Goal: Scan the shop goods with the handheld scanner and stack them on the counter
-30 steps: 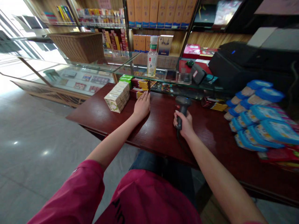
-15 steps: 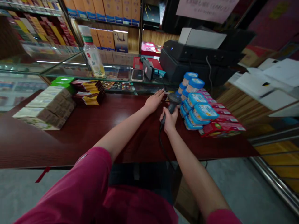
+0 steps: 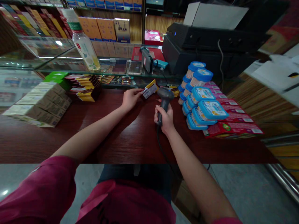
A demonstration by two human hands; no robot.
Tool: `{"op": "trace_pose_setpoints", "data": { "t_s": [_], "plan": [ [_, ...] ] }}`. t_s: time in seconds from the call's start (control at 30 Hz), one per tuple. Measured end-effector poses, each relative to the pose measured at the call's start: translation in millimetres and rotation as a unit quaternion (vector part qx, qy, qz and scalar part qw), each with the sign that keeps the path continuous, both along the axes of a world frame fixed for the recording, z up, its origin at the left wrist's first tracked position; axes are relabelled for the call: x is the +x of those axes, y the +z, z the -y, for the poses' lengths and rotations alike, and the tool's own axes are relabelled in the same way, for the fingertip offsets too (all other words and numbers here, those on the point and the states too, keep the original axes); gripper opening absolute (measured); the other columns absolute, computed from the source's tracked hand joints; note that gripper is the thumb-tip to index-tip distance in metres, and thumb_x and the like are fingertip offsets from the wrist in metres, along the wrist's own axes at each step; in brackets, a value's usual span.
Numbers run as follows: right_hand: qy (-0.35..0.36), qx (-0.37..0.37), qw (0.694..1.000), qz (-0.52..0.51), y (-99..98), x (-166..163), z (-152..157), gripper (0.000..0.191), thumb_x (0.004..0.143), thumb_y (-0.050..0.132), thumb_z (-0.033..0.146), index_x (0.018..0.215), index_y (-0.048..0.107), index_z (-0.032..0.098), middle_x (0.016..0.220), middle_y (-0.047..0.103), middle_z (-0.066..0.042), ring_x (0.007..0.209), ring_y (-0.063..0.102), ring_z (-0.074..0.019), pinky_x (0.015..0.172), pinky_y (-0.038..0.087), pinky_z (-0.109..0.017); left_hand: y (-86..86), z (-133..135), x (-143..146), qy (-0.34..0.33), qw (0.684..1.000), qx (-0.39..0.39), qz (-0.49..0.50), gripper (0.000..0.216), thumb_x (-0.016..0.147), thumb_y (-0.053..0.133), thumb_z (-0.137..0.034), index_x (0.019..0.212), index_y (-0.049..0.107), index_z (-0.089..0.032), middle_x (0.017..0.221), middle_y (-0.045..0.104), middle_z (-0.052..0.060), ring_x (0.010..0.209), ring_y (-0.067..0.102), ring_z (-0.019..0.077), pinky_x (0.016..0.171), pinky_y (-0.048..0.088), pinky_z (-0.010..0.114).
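My left hand (image 3: 131, 99) pinches a flat brown-and-yellow chocolate bar (image 3: 149, 90) by its left end, with the barcode side turned up toward me. My right hand (image 3: 165, 117) is wrapped round the handle of a dark barcode scanner (image 3: 165, 95), whose head is just right of the bar. A black cable (image 3: 161, 144) runs from the scanner over the counter's front edge. Behind the scanner lie a few more of the same brown-and-yellow packs (image 3: 173, 91), partly hidden. A neat stack of similar chocolate bars (image 3: 85, 88) sits to the left.
Beige cartons (image 3: 38, 107) stand at the counter's left. Blue-lidded tubs (image 3: 205, 107) and red boxes (image 3: 235, 127) are piled on the right. A bottle (image 3: 84, 46) and a phone (image 3: 135, 67) rest on the glass case behind. Black equipment (image 3: 187, 59) stands at the back right.
My left hand has moved left and now holds a chocolate bar taken from near the scanner. My right hand and the scanner have shifted slightly left. The view has tilted somewhat.
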State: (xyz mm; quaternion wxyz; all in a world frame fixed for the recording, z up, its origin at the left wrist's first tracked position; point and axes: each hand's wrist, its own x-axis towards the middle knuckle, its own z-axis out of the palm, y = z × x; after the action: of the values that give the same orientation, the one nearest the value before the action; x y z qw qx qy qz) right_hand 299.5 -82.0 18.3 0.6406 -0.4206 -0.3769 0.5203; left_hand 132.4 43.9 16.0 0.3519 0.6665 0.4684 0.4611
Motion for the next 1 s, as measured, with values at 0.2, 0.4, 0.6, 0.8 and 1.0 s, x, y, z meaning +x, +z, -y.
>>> {"op": "trace_pose_setpoints", "data": {
  "t_s": [0.2,0.4,0.6,0.8,1.0],
  "plan": [
    [0.244,-0.049,0.968,0.03,11.1,-18,22,0.052,0.079,0.082,0.042,0.119,0.055,0.023,0.066,0.061,0.01,0.034,0.045,-0.0069,0.03,0.033,-0.02,-10.9,22,-73,-0.021,0.966,-0.181,0.181,0.031,0.083,0.088,-0.031,0.106,0.081,-0.012,0.109,0.081,0.012,0.1,0.078,0.024,0.098,0.065,0.042],
    [0.244,-0.058,0.966,0.055,9.0,-22,23,0.05,0.08,0.081,0.043,0.117,0.055,0.024,0.065,0.06,0.011,0.034,0.044,-0.0064,0.029,0.034,-0.019,-16.9,24,-73,-0.019,0.965,-0.156,0.212,0.035,0.082,0.088,-0.033,0.109,0.082,-0.013,0.111,0.082,0.011,0.104,0.078,0.0245,0.1,0.064,0.04],
    [0.24,-0.037,0.967,0.081,9.5,-23,24,0.047,0.082,0.08,0.043,0.12,0.059,0.022,0.064,0.056,0.011,0.033,0.042,-0.006,0.029,0.033,-0.02,-15.7,27,-71,-0.026,0.964,-0.153,0.217,0.033,0.085,0.083,-0.027,0.115,0.081,-0.014,0.111,0.082,0.011,0.099,0.079,0.024,0.096,0.064,0.039],
    [0.199,-0.041,0.976,0.076,8.1,-27,25,0.054,0.079,0.083,0.043,0.12,0.055,0.024,0.067,0.06,0.009,0.035,0.044,-0.0065,0.031,0.033,-0.02,-5.4,31,-82,0.033,0.981,-0.061,0.179,0.027,0.091,0.076,-0.026,0.114,0.081,-0.014,0.115,0.081,0.011,0.107,0.078,0.0265,0.098,0.062,0.039],
    [0.146,-0.044,0.988,0.038,4.8,-61,2,0.056,0.073,0.085,0.041,0.116,0.055,0.024,0.064,0.059,0.011,0.036,0.044,-0.0064,0.036,0.035,-0.021,24.1,33,-151,0.162,0.963,0.211,-0.035,0.025,0.098,0.066,-0.017,0.118,0.08,-0.021,0.12,0.081,0.005,0.114,0.075,0.022,0.105,0.056,0.032]
  ]
}}
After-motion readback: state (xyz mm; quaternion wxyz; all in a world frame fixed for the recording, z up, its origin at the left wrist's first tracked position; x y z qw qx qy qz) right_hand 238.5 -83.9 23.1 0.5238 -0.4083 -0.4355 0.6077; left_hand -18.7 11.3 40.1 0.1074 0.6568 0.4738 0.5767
